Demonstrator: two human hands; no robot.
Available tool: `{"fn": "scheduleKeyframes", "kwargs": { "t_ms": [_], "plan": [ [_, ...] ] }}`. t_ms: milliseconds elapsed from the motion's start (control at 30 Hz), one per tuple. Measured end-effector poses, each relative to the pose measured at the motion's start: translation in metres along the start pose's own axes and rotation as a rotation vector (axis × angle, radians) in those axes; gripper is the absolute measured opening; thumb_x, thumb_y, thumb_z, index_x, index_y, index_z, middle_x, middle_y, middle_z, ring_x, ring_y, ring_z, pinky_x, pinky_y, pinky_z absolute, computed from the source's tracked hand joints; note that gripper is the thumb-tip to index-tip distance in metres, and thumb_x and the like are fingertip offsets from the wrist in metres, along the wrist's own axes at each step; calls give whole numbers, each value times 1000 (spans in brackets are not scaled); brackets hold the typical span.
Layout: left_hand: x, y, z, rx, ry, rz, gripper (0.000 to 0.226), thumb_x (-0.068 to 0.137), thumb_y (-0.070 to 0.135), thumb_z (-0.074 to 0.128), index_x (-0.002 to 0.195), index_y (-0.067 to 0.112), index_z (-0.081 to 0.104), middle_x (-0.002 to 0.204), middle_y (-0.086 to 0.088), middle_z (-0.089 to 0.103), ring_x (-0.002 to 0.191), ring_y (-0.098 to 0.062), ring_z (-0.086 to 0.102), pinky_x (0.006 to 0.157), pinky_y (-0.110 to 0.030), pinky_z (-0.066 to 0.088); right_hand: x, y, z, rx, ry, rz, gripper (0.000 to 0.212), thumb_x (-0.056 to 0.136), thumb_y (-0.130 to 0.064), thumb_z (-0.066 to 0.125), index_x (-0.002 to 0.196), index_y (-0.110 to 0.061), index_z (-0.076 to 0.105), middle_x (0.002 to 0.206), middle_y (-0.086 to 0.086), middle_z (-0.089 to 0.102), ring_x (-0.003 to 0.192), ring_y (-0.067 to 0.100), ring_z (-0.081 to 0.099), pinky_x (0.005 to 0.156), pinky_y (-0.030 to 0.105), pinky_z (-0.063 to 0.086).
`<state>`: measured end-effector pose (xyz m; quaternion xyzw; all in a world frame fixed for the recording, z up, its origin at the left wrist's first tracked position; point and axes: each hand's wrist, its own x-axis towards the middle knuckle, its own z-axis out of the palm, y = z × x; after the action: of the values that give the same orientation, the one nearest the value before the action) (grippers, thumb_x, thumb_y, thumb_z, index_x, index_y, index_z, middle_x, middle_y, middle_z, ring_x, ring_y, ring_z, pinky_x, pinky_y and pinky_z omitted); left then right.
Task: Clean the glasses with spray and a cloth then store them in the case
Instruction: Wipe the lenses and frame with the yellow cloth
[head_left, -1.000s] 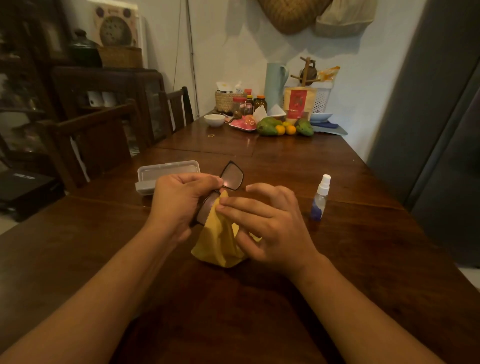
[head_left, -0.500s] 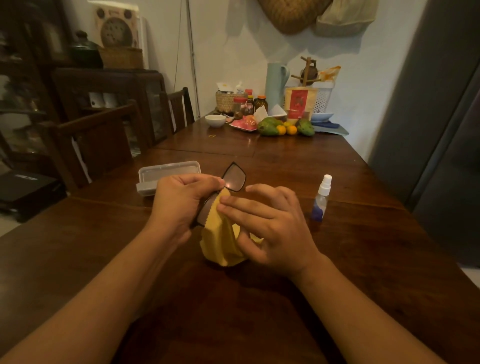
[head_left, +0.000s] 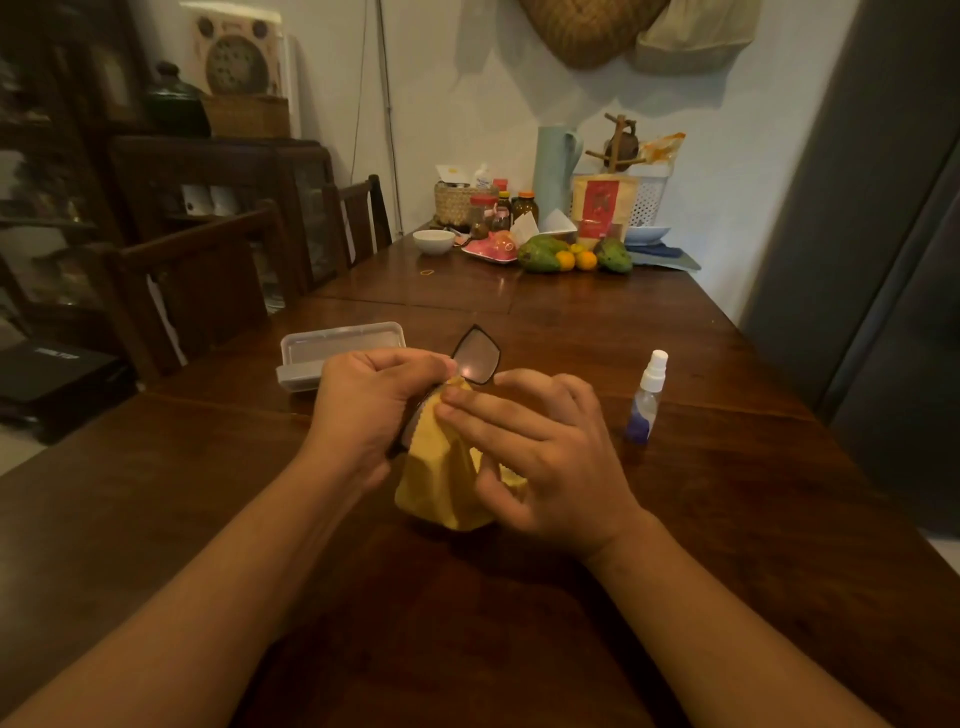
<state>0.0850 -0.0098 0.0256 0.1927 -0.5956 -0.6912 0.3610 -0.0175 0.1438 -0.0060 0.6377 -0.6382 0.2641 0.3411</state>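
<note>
The wiping step is in progress. The glasses (head_left: 475, 356) are held above the middle of the desk (head_left: 727, 493) by the left hand (head_left: 371, 400), its fingers curled round the frame. The yellow cloth (head_left: 441, 483) is pinched over the nearer lens by the right hand (head_left: 540, 457) (its other fingers are spread). The spray bottle (head_left: 647, 397) is set aside toward the right edge, so spraying is judged done. The case (head_left: 332, 353), possibly open, waits near the left edge. Since a second ago, the cloth's top has crept slightly toward the bare lens.
</note>
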Motion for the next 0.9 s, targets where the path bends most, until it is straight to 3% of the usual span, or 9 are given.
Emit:
{"fn": "scheduleKeyframes", "kwargs": {
  "t_ms": [233, 400, 600, 767, 900],
  "plan": [
    [-1, 3, 0, -32, -5, -9, 9, 75, 7, 77, 78, -2, 75, 74, -21, 72, 60, -24, 66, 54, -30, 54, 3, -6, -2, 84, -34, -146, 43, 87, -30, 56, 129, -26, 67, 137, -11, 60, 124, 20, 50, 91, 41, 37],
    [-4, 5, 1, -15, -10, -1, 10, 78, 7, 75, 76, -3, 75, 73, -20, 71, 59, -25, 64, 52, -30, 52, -2, 5, -6, 40, 32, -55, 39, 85, -29, 59, 122, -27, 71, 128, -13, 66, 120, 22, 53, 87, 45, 40],
    [-3, 5, 0, -11, 11, -1, 4, 76, 6, 77, 74, 2, 77, 70, -17, 73, 60, -24, 67, 55, -31, 54, 1, -1, 0, 52, -23, -77, 48, 87, -30, 58, 135, -25, 61, 141, -10, 57, 126, 20, 48, 90, 43, 39],
    [-4, 5, 2, -16, -7, 5, 8, 78, 5, 74, 74, -2, 75, 71, -19, 72, 55, -23, 65, 50, -28, 52, -3, 5, -4, 96, 27, -91, 40, 84, -27, 58, 122, -24, 71, 124, -9, 68, 118, 20, 52, 88, 42, 39],
    [-4, 5, 1, -11, -11, 10, 8, 78, 7, 75, 75, -1, 75, 72, -19, 72, 56, -24, 65, 51, -29, 52, -3, 4, -4, 91, 45, -80, 40, 84, -26, 58, 122, -24, 71, 124, -9, 68, 117, 20, 53, 86, 43, 40]
  ]
}}
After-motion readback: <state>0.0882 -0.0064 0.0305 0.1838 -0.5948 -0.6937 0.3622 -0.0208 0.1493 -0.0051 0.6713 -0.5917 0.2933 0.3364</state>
